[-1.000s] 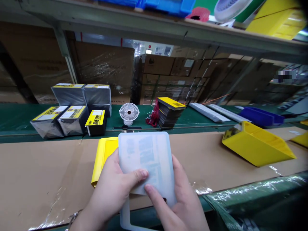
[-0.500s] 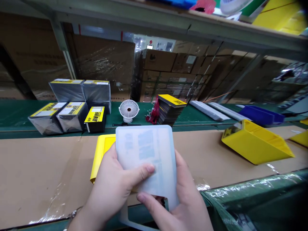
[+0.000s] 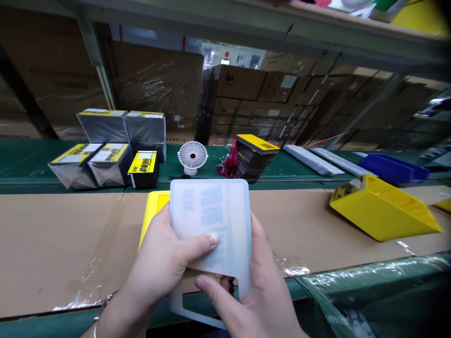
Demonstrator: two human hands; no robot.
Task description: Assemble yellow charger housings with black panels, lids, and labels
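A pale bluish-white sheet (image 3: 227, 211) with rounded corners is held up in front of me. Faint blue blocks show on its face, and its lower part has a rectangular cut-out. My left hand (image 3: 164, 256) grips the left side, with its thumb pressed flat on the face. At the right edge and the cut-out, my right hand (image 3: 259, 291) holds the sheet, its thumb lying across the opening. Most fingers of both hands are hidden behind it. Just beyond my left hand lies a yellow plastic piece (image 3: 152, 209), partly covered by the sheet and hand.
Wrapped box stacks (image 3: 111, 157) and a black-and-yellow box (image 3: 143, 169) stand back left. A small white fan (image 3: 192, 157), red cords (image 3: 230, 162) and a card stack (image 3: 252, 159) are behind the sheet. Right are a yellow bin (image 3: 384, 211) and blue bin (image 3: 394, 168).
The sheet and both hands have shifted slightly left in view, and the background has moved a little to the right and up. Both hands keep their hold on the sheet.
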